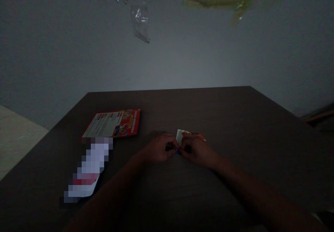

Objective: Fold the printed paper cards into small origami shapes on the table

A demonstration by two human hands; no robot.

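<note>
Near the middle of the dark table, my left hand and my right hand meet with their fingertips pinched close together. A small blue bit shows just below the pinched fingers. It is too small and dim to name. Behind the fingers of my right hand lies a flat printed piece of paper or card, white at its left and orange-red at its right end. The right hand covers much of it. Whether the blue bit belongs to this piece, I cannot tell.
A red and white printed booklet or flat box lies at the table's left. Nearer, a pale, blurred-out long object rests beside my left forearm. The table reaches a grey wall with tape remnants.
</note>
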